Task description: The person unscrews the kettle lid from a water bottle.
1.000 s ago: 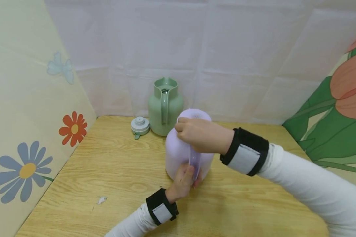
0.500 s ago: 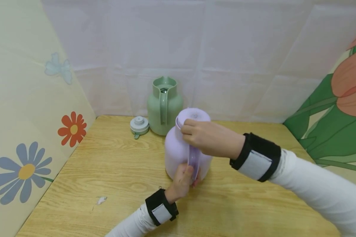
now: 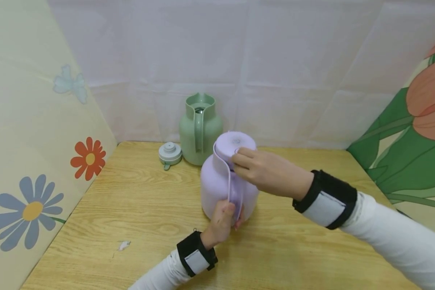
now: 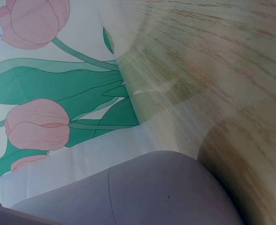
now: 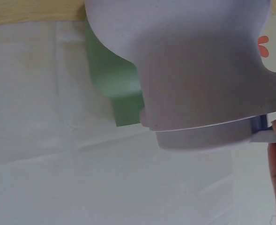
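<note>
A lilac vacuum jug (image 3: pixel 214 187) stands upright on the wooden table, its handle facing the person. My left hand (image 3: pixel 220 225) grips the lower part of that handle, with the thumb on its left side. At the jug's mouth sits a round lilac lid (image 3: pixel 230 141). My right hand (image 3: pixel 270 171) pinches the lid's tab just right of the handle top; the right wrist view shows thumb and finger on this tab (image 5: pixel 268 136). In the left wrist view the jug body (image 4: pixel 152 197) fills the bottom, and most of the left hand is hidden.
Behind the lilac jug stands a green jug (image 3: pixel 203 133) with an open mouth. Left of it a grey-white stopper (image 3: pixel 170 152) with a green tab lies on the table (image 3: pixel 148 201). A white sheet (image 3: pixel 293 80) hangs behind, with flower-printed sheets at both sides.
My right hand has moved rightward and toward the person along the lid's edge, and the lid's tab has turned to the right of the handle. The left hand keeps its grip.
</note>
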`<state>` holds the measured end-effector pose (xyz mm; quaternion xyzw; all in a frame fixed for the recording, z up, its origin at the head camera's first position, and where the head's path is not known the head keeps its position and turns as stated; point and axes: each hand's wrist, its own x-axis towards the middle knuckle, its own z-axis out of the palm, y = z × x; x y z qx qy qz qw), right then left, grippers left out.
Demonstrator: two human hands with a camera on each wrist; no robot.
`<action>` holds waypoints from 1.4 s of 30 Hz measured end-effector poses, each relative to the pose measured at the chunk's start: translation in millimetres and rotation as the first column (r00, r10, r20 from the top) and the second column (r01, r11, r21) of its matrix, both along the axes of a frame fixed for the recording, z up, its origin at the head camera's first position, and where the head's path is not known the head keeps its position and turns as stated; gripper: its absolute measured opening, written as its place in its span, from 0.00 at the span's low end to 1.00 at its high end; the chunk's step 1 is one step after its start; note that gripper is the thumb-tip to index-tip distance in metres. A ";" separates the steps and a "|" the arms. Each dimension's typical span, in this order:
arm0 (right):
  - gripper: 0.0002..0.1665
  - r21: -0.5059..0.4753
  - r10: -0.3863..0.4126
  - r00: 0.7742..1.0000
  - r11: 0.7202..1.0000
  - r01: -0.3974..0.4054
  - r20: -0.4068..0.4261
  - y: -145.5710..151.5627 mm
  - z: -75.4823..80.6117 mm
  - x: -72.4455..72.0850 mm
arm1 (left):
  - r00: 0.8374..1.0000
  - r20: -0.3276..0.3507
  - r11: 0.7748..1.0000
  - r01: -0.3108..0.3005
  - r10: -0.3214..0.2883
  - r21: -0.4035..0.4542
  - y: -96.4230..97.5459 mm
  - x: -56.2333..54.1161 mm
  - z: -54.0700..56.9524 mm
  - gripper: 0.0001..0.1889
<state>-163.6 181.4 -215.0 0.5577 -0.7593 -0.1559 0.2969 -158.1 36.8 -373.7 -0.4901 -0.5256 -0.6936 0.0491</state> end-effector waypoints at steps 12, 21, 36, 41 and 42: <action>0.13 -0.091 0.058 0.998 0.994 -0.056 0.023 16.9 -7.4 -3.2 | 1.000 -0.017 1.000 0.002 -0.001 0.006 -0.7 -0.7 -5.7 0.33; 0.16 -0.179 0.055 0.996 0.983 -0.041 0.071 27.9 -7.7 -8.0 | 1.000 -0.019 1.000 0.012 -0.012 0.003 -0.4 -1.7 -6.4 0.33; 0.16 -0.244 0.007 0.994 0.970 0.020 0.109 43.0 -8.0 -23.7 | 0.999 -0.044 1.000 -0.013 0.013 -0.003 0.4 -3.6 -8.1 0.33; 0.17 -0.245 -0.005 0.994 0.969 0.032 0.111 45.1 -7.3 -25.7 | 0.999 -0.039 1.000 -0.011 0.011 -0.004 1.2 -3.6 -8.2 0.33; 0.17 -0.245 -0.005 0.993 0.969 0.034 0.120 45.3 -6.8 -25.8 | 0.999 -0.039 1.000 -0.009 0.009 -0.004 1.4 -3.6 -8.2 0.33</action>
